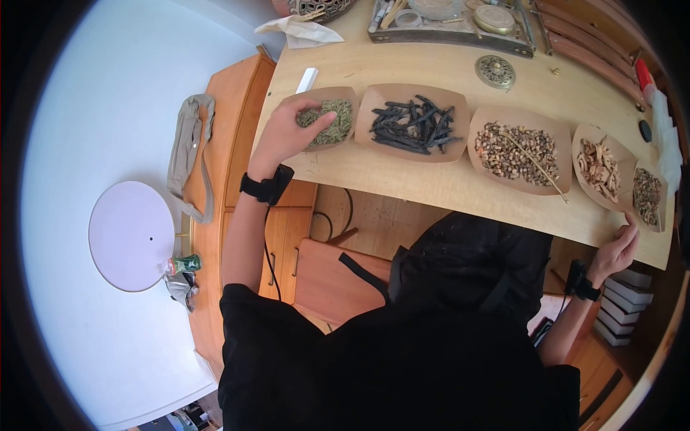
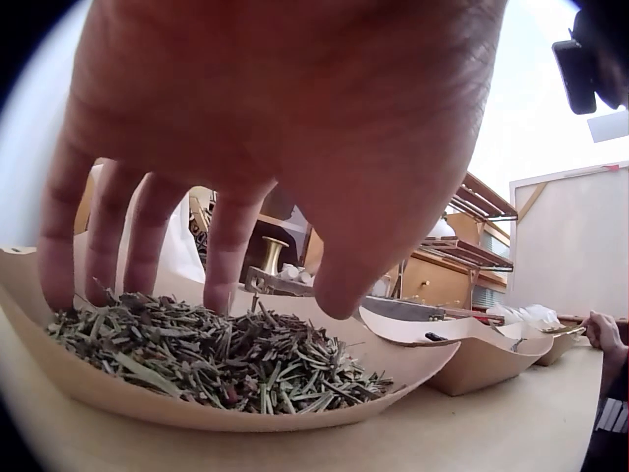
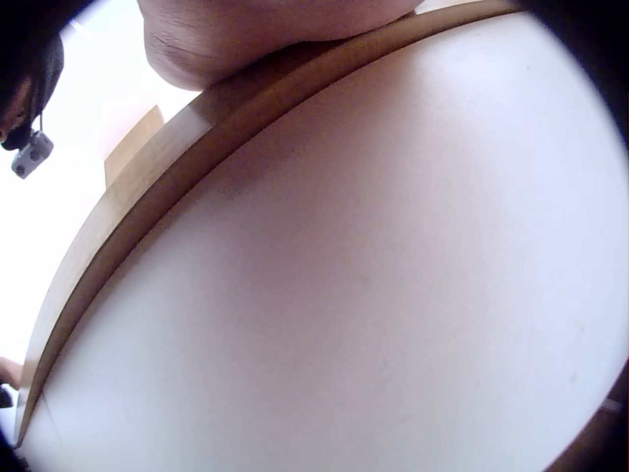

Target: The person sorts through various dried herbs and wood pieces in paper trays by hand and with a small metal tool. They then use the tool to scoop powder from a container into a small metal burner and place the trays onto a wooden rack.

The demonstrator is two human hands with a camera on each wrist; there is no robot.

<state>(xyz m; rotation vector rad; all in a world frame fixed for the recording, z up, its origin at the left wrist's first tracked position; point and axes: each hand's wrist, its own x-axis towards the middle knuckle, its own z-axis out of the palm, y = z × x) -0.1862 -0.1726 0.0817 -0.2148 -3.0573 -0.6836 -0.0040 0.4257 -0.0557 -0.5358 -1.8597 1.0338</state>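
Note:
In the head view my left hand (image 1: pixel 291 129) is over a brown paper tray (image 1: pixel 345 140) of dried green herb (image 1: pixel 334 123). The left wrist view has the fingers (image 2: pixel 147 231) pointing down, their tips at the herb (image 2: pixel 226 359), and the thumb apart above the near side. My right hand (image 1: pixel 614 253) is at the table's front edge, its fingers loosely bent, close by the rightmost paper tray (image 1: pixel 655 224) of dried bits. In the right wrist view only part of that hand (image 3: pixel 265 39) appears, above the table's wooden edge (image 3: pixel 177 177); its fingertips are hidden.
Along the table stand paper trays of dark strips (image 1: pixel 410 126), brown chunks with a thin stick (image 1: pixel 528 154), and pale slices (image 1: pixel 600 169). Behind them are a pierced metal lid (image 1: pixel 496 72), a wooden tray of small items (image 1: pixel 453 42) and a white block (image 1: pixel 307 79).

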